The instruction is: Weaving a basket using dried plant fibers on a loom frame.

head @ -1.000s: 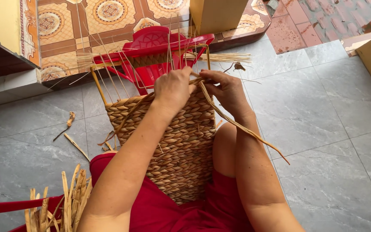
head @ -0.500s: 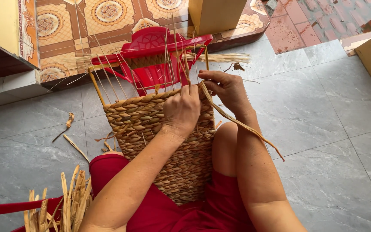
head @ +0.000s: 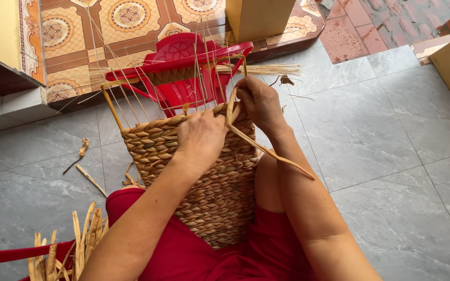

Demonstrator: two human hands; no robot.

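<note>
1. Head view: the half-woven basket (head: 204,182) lies on the lap, its open rim toward the red chair (head: 183,67); its contents are hidden.
2. Left hand (head: 201,138) presses flat on the weave.
3. Right hand (head: 259,104) pinches the strand (head: 266,148), which runs diagonally down-right.
</note>
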